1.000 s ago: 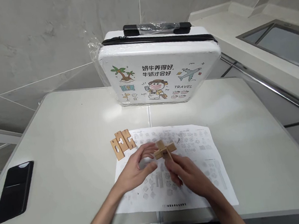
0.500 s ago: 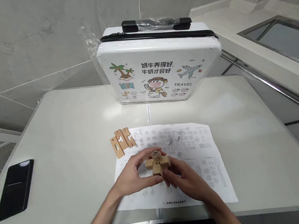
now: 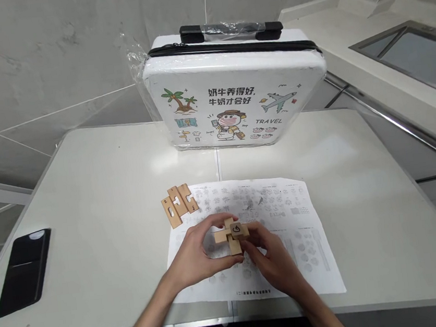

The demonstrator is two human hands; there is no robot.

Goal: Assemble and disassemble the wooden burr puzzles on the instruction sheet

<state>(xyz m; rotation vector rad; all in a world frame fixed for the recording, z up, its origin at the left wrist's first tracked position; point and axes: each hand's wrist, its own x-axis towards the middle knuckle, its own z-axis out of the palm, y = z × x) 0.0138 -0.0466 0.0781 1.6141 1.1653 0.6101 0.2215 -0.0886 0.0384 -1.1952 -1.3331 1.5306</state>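
"What is blocking?"
"The suitcase is closing the far middle; on the left, wooden pieces and a flat black object are lying."
"Which side is giving room?"
"The table is giving wide passage on the right."

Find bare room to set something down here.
Bare: tabletop between the black device and paper sheet, and between sheet and right edge. Crowded: mid-sheet, where left hand and right hand hold the wooden puzzle, and the sheet's upper-left corner, under flat wooden pieces.
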